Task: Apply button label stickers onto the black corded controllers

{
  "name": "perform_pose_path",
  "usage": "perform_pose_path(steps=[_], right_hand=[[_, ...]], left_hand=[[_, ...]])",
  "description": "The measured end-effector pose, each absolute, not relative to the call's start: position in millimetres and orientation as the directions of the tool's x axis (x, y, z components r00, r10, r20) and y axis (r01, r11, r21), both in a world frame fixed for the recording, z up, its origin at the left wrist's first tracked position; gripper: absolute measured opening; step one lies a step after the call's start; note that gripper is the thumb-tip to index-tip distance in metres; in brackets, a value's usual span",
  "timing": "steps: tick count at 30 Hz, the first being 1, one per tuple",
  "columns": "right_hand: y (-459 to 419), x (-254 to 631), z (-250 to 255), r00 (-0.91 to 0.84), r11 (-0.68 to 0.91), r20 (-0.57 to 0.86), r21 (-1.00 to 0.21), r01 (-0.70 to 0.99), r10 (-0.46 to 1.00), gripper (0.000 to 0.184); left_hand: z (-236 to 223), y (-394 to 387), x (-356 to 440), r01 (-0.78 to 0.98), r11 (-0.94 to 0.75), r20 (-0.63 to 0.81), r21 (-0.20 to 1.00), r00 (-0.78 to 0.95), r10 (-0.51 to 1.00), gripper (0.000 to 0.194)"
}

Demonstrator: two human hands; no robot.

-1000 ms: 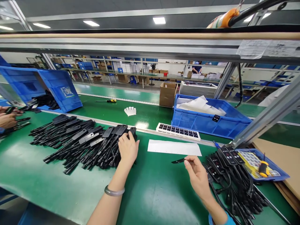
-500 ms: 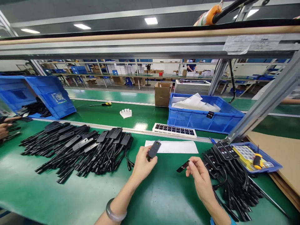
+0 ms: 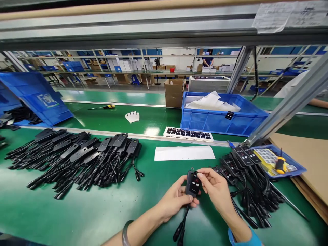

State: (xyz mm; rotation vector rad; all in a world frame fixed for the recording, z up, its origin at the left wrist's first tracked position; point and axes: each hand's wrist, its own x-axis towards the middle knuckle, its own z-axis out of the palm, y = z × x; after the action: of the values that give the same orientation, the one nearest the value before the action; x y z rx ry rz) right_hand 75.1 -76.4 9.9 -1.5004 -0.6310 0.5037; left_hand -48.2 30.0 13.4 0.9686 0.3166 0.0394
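Black leads trailed from the box over the green bench, the left hand curled round that box while the right hand pinched a label over its face, fingertips nearly together. Near the right hand lay the right pile, with the left pile well apart. Farther off were a sheet, label strip and blue bin.

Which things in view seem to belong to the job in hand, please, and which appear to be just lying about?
Seemingly part of the job:
Black plastic cabled controller, in the left hand
Black rectangular label with red marks, at the right hand
Left heap of similar controllers
White strip of black labels

Probably just lying about:
White fingered glove
Slim yellow-and-black screwdriver
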Motion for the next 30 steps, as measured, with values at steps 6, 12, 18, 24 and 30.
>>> perform_pose_path(steps=[6,12,18,24,30], right_hand=[[-76.6,72.0,12.6,0.741,-0.019,0.097,-0.989,0.146,0.664,0.027],[-75.8,70.9,14.9,0.739,-0.014,0.082,-0.992,0.122,0.669,0.028],[-76.1,69.6,13.7,0.750,0.003,0.033,-0.999,0.042,0.660,0.029],[-76.0,67.6,14.3,0.778,-0.006,0.036,-0.999,0.050,0.628,0.026],[-75.2,67.4,14.4,0.785,-0.017,0.052,-0.997,0.078,0.617,0.023]], left_hand=[[14.1,28.4,-49.5,0.133,0.556,-0.241,0.820,0.962,0.127,0.058],[13.5,29.2,-49.9,0.149,0.553,-0.245,0.820,0.964,0.103,0.061],[15.3,27.4,-49.7,0.163,0.529,-0.262,0.833,0.958,0.118,0.055],[11.7,26.0,-50.1,0.156,0.479,-0.245,0.864,0.961,0.129,0.062],[11.2,25.0,-50.1,0.159,0.446,-0.241,0.881,0.961,0.133,0.062]])
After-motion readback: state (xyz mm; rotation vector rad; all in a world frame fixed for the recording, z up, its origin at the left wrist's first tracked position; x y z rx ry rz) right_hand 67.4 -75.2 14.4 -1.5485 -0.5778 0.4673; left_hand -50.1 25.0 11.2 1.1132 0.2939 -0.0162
